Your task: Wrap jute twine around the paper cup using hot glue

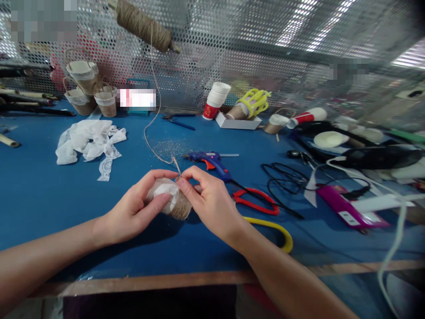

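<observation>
My left hand (137, 208) is wrapped round a paper cup (171, 201) lying on its side, partly wound with brown twine. Its white part shows between my thumb and fingers. My right hand (207, 195) pinches the twine (178, 167) against the cup's upper edge. From there the strand loops up across the table to a large twine spool (142, 25) mounted on the mesh. Just beyond my right hand lies a blue hot glue gun (212, 160) with an orange trigger and a glue stick at its back.
White lace (86, 139) lies left, below several twine-wrapped cups (106, 101). Pliers (179, 120), stacked paper cups (215, 99) and a white box (237, 122) stand at the back. Red-handled (255, 208) and yellow-handled tools (282, 235), cables and a purple power strip (348, 206) occupy the right.
</observation>
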Tool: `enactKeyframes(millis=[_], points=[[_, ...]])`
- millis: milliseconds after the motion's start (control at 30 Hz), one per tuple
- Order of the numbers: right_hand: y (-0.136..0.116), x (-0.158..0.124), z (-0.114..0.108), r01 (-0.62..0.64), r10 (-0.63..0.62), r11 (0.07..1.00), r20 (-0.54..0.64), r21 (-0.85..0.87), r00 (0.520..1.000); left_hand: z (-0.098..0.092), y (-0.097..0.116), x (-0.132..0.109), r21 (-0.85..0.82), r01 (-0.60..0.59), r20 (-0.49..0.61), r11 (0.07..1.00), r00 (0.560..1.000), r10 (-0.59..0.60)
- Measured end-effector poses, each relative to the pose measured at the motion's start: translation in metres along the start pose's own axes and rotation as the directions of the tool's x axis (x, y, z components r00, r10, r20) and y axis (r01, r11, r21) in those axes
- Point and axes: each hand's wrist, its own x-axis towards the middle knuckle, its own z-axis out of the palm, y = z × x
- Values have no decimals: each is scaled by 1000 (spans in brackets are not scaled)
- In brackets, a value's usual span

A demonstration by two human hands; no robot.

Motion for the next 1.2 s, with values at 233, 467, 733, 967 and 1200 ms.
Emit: enactKeyframes(millis=[233, 467, 733, 967, 1200], points=[[0, 0, 3, -20, 24, 998, -85, 53, 996, 0, 6, 0, 44, 24, 8, 999, 1000, -24], [4, 1, 7, -16, 18, 1000, -129, 18, 991, 3, 14, 1, -131, 175, 84, 976, 983, -165], [1, -1, 11, 61, -73, 996, -201, -65, 977, 5, 12, 6, -289, 264, 9, 920, 962, -273], [-7, -6, 14, 110, -136, 987, -238, -121, 962, 7, 6, 8, -350, 272, -48, 897, 950, -307], [-6, -5, 11, 89, -102, 993, -195, -76, 975, 7, 10, 8, -301, 247, -77, 921, 956, -282]])
